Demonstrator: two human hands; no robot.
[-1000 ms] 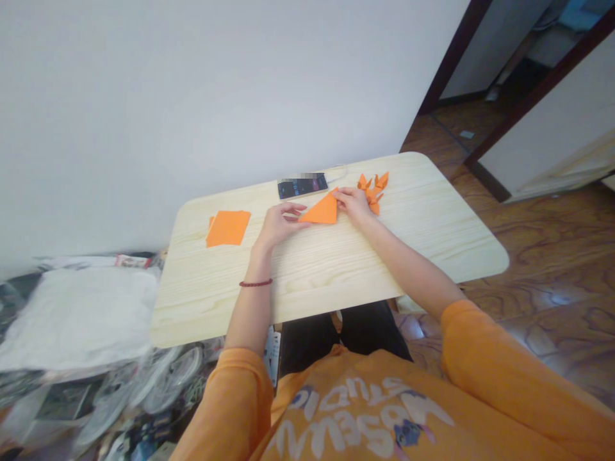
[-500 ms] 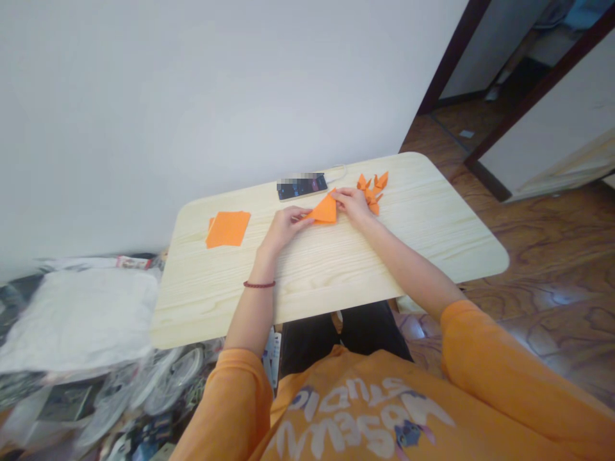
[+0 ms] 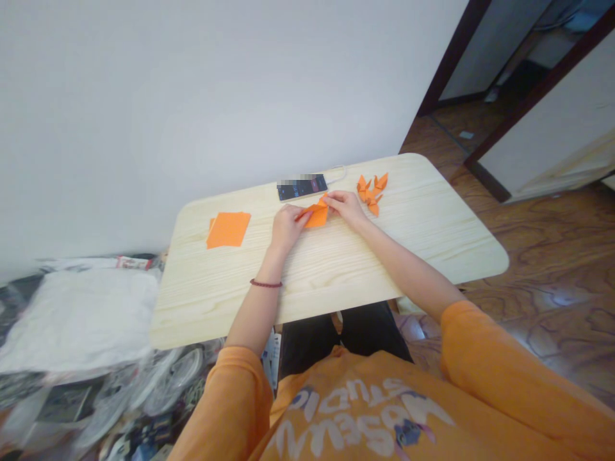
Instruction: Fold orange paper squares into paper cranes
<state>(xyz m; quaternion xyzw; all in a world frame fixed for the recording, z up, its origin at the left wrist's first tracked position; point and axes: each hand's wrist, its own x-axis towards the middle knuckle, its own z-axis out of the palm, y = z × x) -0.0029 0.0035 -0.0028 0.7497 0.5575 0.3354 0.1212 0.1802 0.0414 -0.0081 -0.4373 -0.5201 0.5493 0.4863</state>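
Observation:
A partly folded sheet of orange origami paper [image 3: 317, 218] is held between my two hands over the middle of the table. My left hand [image 3: 287, 224] pinches its left side, with thumb and fingers closed on it. At its upper right corner, the fingertips of my right hand [image 3: 346, 206] grip the paper. Part of the sheet stands raised, its folds partly covered by my fingers. To the right of my right hand lie several folded orange paper cranes [image 3: 372, 194], close together. A small stack of square orange paper [image 3: 229, 229] rests at the left of the table.
The pale wooden table [image 3: 336, 282] stands against a white wall. A phone [image 3: 302, 187] with a white cable [image 3: 340, 171] lies at its back edge, just beyond my hands. Left of the table, a white cloth [image 3: 81, 317] and bagged clutter sit lower down.
The paper was a flat triangle; now its layers are opened and raised. Both hands have shifted: the left slightly right, the right slightly left, away from the cranes.

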